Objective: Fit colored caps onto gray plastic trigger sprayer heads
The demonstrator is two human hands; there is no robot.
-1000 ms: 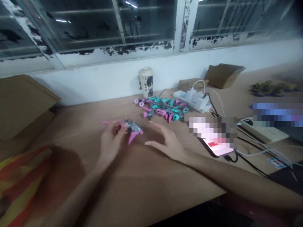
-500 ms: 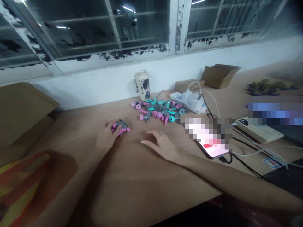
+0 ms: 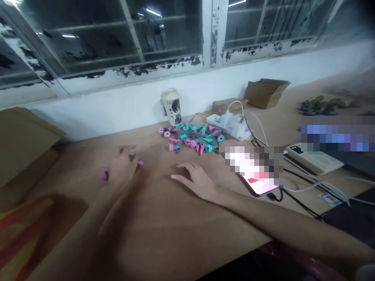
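At a wooden workbench [image 3: 175, 234], the person's left hand [image 3: 123, 167] has swept left with the pink-and-grey toy piece [image 3: 139, 162], carrying it farther from the pile of pink, teal and grey parts [image 3: 193, 138] than a moment ago; blur hides whether the fingers clasp it or merely cover it; the right hand [image 3: 195, 182] stays flat and empty, fingers spread, near a phone [image 3: 259, 186].

L hand [image 3: 123, 167], blurred, sits over a pink-grey piece [image 3: 131, 157] on the table [image 3: 175, 222]; grip unclear. R hand [image 3: 197, 182] lies flat, fingers spread, centre. Pile of pink/teal parts [image 3: 193, 137] far, by cup [image 3: 170, 106].
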